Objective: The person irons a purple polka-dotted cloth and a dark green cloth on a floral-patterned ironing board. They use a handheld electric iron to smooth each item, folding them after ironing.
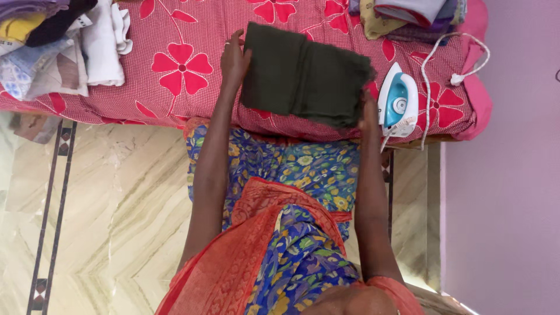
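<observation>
A folded dark green cloth [303, 73] lies on a bed with a red sheet printed with large flowers [181, 64]. My left hand [233, 58] rests flat against the cloth's left edge, fingers apart. At the cloth's right near corner my right hand [368, 114] grips the folded layers, partly hidden by them. Both arms reach out over my blue flowered dress with an orange drape.
A white and blue electric iron [398, 100] stands just right of my right hand, its white cord [437, 64] looping across the bed. Piles of folded clothes sit at the back left [58, 41] and back right [408, 17]. Marble floor lies below; a lilac wall is at the right.
</observation>
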